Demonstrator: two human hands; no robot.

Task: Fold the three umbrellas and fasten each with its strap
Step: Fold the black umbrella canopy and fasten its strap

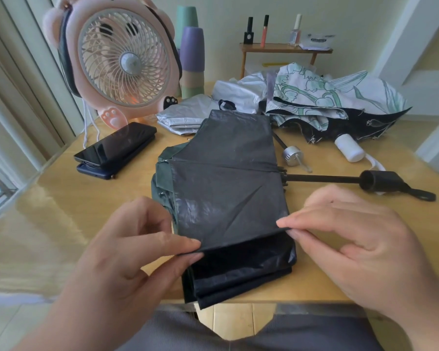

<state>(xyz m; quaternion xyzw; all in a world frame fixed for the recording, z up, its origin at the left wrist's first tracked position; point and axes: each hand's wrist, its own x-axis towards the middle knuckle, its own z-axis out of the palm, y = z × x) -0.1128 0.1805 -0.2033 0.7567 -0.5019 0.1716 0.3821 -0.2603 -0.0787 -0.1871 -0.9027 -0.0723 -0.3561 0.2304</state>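
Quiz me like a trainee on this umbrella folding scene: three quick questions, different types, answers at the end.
1. True or false: the left hand and the right hand each pinch the near edge of the black umbrella.
2. The black umbrella's handle points which way? A: to the person's left. B: to the person's right. C: straight at the person.
3. Fill in: the stacked phones lie on the black umbrella's ___ side.
Key: 1 true; 2 B; 3 left.
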